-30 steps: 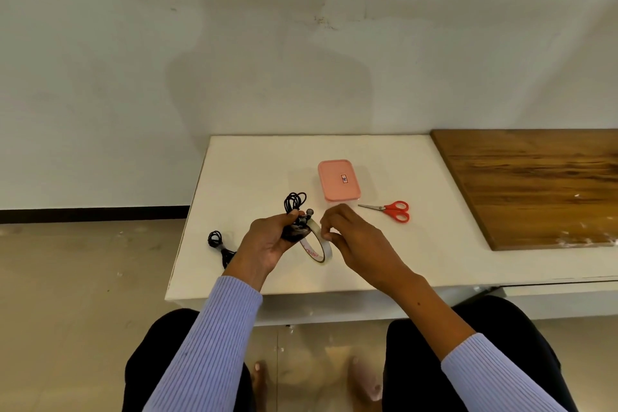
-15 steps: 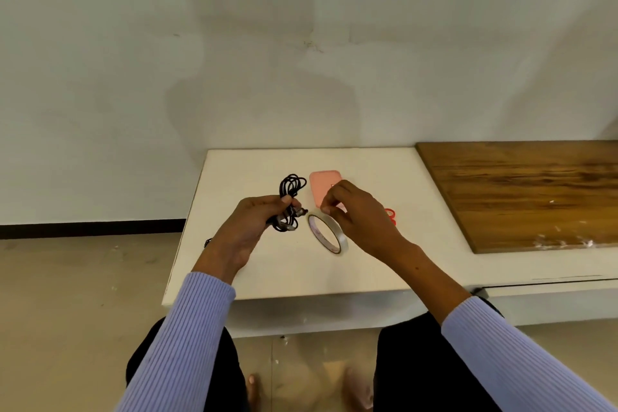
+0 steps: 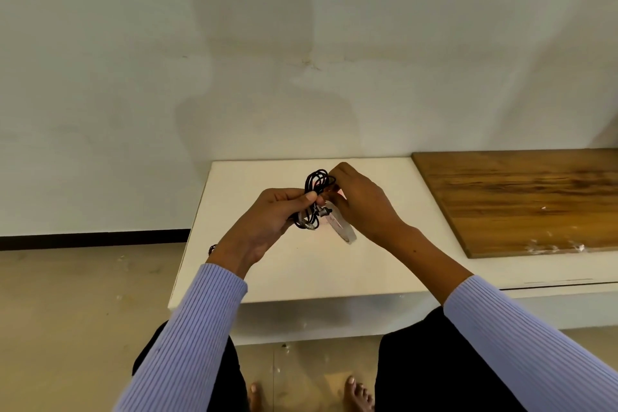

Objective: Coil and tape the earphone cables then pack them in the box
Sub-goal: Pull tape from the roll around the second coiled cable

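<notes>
My left hand (image 3: 267,221) pinches a coiled black earphone cable (image 3: 316,192) above the white table (image 3: 301,274); loops stick up past the thumb and the metal earbuds hang below. My right hand (image 3: 364,207) is up against the coil, fingertips at its top loops, and holds the clear tape roll (image 3: 344,232), which hangs under the palm. A second black earphone coil (image 3: 212,248) peeks out behind my left wrist at the table's left edge. My hands hide the pink box and the scissors.
A brown wooden board (image 3: 521,201) lies on the right part of the table. A grey wall stands right behind the table. My knees and bare feet are below the front edge, over a beige floor.
Both hands rose and came together. The right hand moved left with the tape roll until it met the coil; it now covers the pink box and the red scissors.
</notes>
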